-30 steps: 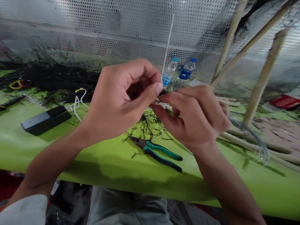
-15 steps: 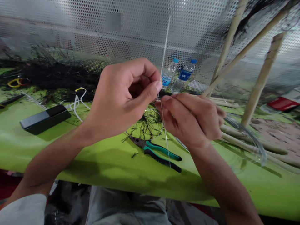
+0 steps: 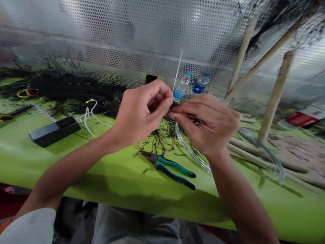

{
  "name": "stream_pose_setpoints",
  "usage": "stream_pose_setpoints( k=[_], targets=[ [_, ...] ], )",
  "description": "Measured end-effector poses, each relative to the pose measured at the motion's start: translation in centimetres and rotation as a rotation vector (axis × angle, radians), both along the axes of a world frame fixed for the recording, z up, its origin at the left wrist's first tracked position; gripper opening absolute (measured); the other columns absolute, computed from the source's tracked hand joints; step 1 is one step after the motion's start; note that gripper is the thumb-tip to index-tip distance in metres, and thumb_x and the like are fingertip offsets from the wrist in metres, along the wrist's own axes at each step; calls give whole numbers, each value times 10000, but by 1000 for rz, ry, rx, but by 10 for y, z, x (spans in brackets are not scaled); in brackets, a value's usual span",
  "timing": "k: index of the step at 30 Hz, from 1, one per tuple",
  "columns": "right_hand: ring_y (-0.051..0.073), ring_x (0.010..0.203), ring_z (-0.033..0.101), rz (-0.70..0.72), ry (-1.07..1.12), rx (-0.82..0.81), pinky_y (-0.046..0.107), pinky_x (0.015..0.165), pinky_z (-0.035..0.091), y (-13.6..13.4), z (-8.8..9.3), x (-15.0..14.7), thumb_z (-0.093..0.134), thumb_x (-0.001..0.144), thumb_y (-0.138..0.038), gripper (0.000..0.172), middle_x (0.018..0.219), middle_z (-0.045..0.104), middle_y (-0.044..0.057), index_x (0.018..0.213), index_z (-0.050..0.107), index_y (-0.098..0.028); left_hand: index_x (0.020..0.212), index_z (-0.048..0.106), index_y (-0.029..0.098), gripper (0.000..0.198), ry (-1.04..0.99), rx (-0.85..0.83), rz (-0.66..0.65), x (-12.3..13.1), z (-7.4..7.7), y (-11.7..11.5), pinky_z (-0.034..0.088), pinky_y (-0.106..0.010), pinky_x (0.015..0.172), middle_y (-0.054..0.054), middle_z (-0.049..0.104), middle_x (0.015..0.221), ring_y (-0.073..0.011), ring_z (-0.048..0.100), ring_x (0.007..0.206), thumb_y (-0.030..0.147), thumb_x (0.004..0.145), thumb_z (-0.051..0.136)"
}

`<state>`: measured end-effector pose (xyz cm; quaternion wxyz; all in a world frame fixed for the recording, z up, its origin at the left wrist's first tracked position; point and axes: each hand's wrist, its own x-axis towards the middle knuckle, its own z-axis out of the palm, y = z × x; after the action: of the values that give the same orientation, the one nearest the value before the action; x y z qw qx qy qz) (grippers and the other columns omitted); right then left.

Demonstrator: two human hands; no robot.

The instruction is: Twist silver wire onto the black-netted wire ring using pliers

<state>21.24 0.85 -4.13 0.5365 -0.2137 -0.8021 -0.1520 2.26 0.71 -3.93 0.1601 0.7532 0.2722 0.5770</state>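
**Both hands pinch one thin strand over the green table**

At the far left, yellow-handled scissors (image 3: 23,93) lie by a heap of black fibres (image 3: 63,87) along the foot of the perforated metal screen (image 3: 101,40). Nearer the person, a black box (image 3: 54,131) rests on the green table (image 3: 101,176), with a white cable (image 3: 87,113) just beside it.

The left hand (image 3: 141,115) is raised above the table's middle. Its fingers are curled in, and thumb and forefinger are pressed together on a thin white strand (image 3: 177,72). The strand rises from the pinch, tilted slightly right, in front of the screen. The right hand (image 3: 208,125) meets the left fingertip to fingertip, with thumb and fingers closed on the strand's lower end; how much of the strand sits inside that grip is hidden.

Below the hands a loose tuft of black fibres (image 3: 158,137) lies on the table, and green-handled pliers (image 3: 170,167) lie just in front of it, jaws pointing left. A coil of clear wire (image 3: 264,152) curves out from under the right hand. Behind the hands stand two water bottles (image 3: 189,87), close to the screen. To the right, bamboo poles (image 3: 275,95) lean upward, more bamboo sticks (image 3: 269,164) lie flat, and a red object (image 3: 301,118) sits at the far edge.
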Motion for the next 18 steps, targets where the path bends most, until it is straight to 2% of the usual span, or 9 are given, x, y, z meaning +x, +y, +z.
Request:
stream_pose_setpoints(
  k=[3,6,8,10,12,15,18],
  targets=[
    [132,598,631,97,97,-299,291,553,477,-10,10,-2,840,874,-213,114,732,724,-25,785,780,-251,881,637,200,95,30,43,13,1,-1,-5,421,-241,527,43,599,663,-78,521,551,186,972,612],
    [79,447,425,200,198,-596,273,435,339,-18,16,-3,870,852,-310,203,578,595,-55,715,749,-221,891,641,211,104,73,94,48,1,1,-13,433,-246,522,42,617,668,-87,550,550,198,986,600],
    [63,413,339,231,239,-692,266,397,265,-20,16,-4,870,851,-342,237,528,545,-68,703,740,-211,896,648,216,108,85,92,67,0,3,-15,441,-253,521,36,628,679,-93,570,557,210,993,601],
    [68,433,408,172,232,-580,256,404,295,-19,13,-5,865,859,-307,179,574,612,-58,749,755,-219,886,656,218,114,71,73,72,-2,6,-15,441,-259,514,33,629,680,-96,576,557,228,993,619],
    [102,549,589,45,162,-269,255,484,436,-16,8,-6,852,867,-229,78,735,737,-31,860,776,-241,863,664,220,130,35,56,61,-3,8,-12,442,-263,507,31,626,676,-98,578,554,258,987,651],
    [178,759,758,-85,22,204,292,670,595,-9,2,-6,843,842,-117,246,956,818,12,1038,768,-246,845,672,229,155,-16,46,30,-6,10,-9,459,-267,505,32,633,681,-101,589,553,312,973,701],
    [191,769,793,-150,-25,441,279,678,623,-5,-4,-3,826,829,-55,354,1024,839,24,1140,767,-212,853,671,236,181,-22,42,29,-7,11,-9,480,-271,511,30,639,693,-108,610,563,356,987,693]
  ],
)
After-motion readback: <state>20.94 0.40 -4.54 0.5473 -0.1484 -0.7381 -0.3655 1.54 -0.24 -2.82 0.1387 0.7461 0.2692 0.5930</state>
